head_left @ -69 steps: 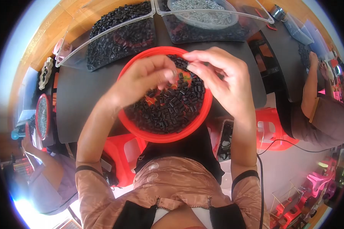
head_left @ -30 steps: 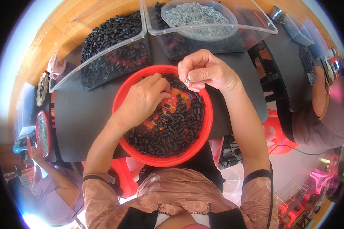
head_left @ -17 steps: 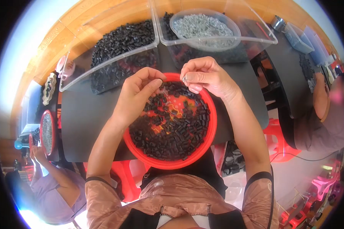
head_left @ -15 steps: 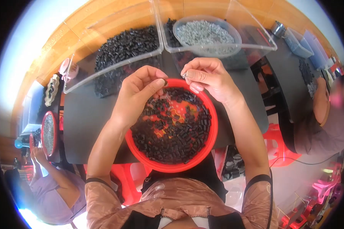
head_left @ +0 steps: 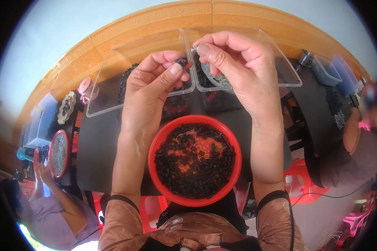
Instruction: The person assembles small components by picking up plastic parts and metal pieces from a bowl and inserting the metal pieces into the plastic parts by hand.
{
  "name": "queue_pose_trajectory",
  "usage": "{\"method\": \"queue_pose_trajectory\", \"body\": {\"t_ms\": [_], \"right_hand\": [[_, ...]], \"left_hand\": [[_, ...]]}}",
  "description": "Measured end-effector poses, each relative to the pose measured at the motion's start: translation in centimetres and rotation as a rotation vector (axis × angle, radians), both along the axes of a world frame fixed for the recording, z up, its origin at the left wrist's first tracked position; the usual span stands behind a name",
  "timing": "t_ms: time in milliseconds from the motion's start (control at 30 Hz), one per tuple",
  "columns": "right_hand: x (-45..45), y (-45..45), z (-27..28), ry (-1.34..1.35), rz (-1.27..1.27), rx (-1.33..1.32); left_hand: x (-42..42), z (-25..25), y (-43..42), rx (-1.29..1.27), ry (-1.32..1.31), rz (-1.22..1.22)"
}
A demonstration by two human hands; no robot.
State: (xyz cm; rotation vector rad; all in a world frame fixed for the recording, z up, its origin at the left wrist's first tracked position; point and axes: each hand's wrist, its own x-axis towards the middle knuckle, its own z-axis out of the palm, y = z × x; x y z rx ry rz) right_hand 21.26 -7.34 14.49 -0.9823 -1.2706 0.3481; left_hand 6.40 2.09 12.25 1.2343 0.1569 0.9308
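My left hand (head_left: pixel 157 79) pinches a small black plastic piece (head_left: pixel 181 62) between thumb and fingertips, its end facing up. Close beside it, my right hand (head_left: pixel 245 62) grips a tiny silver metal part (head_left: pixel 194 49), perhaps a screw, at the tips of thumb and forefinger. A small gap separates the two parts. Below the hands, a red basin (head_left: pixel 195 203) holds many loose black pieces (head_left: pixel 209 175) like those in my left hand. Behind my right hand, a bowl of silver parts (head_left: pixel 215 77) is partly hidden.
Two clear plastic bins, one left (head_left: pixel 113 112) and one right (head_left: pixel 291 85), lie across the back of the dark table (head_left: pixel 100 146). A person (head_left: pixel 65 209) works at the left beside a red tray (head_left: pixel 52 167) of silver parts. Another person (head_left: pixel 347 159) sits at the right.
Both hands have risen away from the basin, toward the bins, and the black piece shows more plainly. The view has tilted upward, so the basin sits lower in it.
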Motion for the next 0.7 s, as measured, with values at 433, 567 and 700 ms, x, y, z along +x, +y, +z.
{"method": "queue_pose_trajectory", "body": {"t_ms": [433,567,700], "right_hand": [[0.7,1.4,-1.7,-0.239,-0.095,-0.061],[2.3,0.9,-1.3,-0.25,0.057,-0.203],[4.1,1.0,-1.3,0.093,0.544,-0.358]], "left_hand": [[0.8,-1.6,0.9,0.123,0.046,0.098],[0.7,-2.0,0.7,0.149,0.022,-0.005],[0.2,-2.3,-0.4,0.21,0.044,-0.079]]}}
